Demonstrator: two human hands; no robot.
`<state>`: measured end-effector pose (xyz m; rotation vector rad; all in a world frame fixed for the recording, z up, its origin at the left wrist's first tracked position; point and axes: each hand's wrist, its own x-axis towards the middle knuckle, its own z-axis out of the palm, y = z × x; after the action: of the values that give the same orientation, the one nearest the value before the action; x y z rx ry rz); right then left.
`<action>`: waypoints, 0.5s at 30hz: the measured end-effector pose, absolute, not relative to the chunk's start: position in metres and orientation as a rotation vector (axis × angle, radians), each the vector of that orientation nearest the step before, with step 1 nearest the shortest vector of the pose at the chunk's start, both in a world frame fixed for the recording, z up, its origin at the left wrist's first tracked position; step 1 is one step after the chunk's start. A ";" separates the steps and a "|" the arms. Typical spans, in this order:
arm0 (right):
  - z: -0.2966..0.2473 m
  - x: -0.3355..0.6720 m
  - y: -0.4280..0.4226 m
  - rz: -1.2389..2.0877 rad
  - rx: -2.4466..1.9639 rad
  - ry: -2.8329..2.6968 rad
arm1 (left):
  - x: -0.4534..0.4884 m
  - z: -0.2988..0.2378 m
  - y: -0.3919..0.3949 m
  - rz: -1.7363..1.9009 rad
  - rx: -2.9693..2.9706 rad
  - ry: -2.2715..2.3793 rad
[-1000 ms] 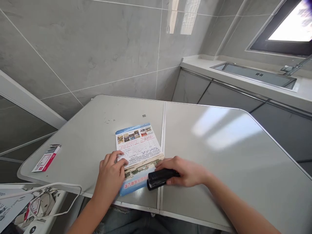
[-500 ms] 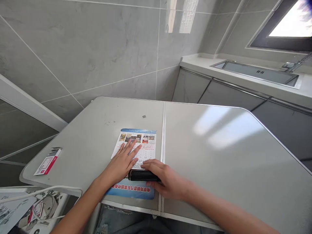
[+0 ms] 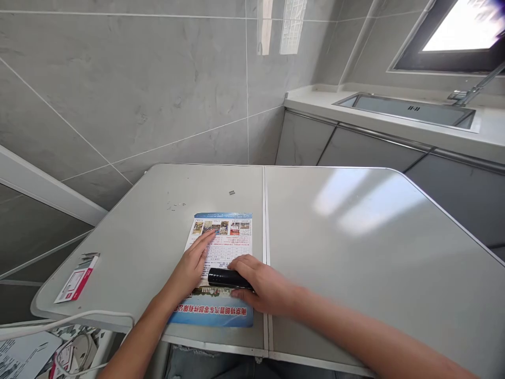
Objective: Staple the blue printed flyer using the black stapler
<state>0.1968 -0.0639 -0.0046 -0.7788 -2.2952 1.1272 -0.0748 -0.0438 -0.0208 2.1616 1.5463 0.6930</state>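
Note:
A printed flyer (image 3: 221,310) with blue ends, small photos and red lettering lies flat on the table, left of the seam. My left hand (image 3: 192,267) rests on its left side, fingers stretched out and close together, holding nothing. Over the flyer's lower middle, my right hand (image 3: 258,279) is wrapped around a black stapler (image 3: 221,278), thumb on the near side and fingers on the far side. The stapler's rounded end points left, near my left hand; its right part is hidden in my palm.
A short metal staple strip (image 3: 232,192) and tiny loose bits (image 3: 173,205) lie beyond the flyer. At the table's left edge is a white and red card package (image 3: 77,279). A white cable (image 3: 98,313) loops below it. A sink (image 3: 410,110) stands beyond, at right.
My left hand has drawn its fingers together and shifted left, away from the stapler. My right hand has turned and moved the stapler slightly up the flyer. The view has shifted slightly.

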 end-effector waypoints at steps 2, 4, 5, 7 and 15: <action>-0.001 0.204 -0.058 1.136 -0.827 -2.230 | -0.075 -0.016 -0.045 0.682 2.178 1.566; 0.001 0.216 -0.048 1.080 -0.973 -2.127 | -0.073 -0.008 -0.045 0.648 2.257 1.572; 0.001 0.222 -0.042 1.027 -1.066 -2.089 | -0.072 -0.002 -0.044 0.614 2.314 1.559; -0.001 0.236 -0.029 0.923 -1.246 -2.049 | -0.066 0.011 -0.036 0.529 2.422 1.513; -0.008 0.243 -0.020 0.831 -1.373 -2.094 | -0.032 0.016 0.048 0.192 2.620 1.633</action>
<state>0.2431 -0.0198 -0.0077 -1.3725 -2.0939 0.8314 -0.0321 0.0477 0.0158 2.6196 1.6326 0.1925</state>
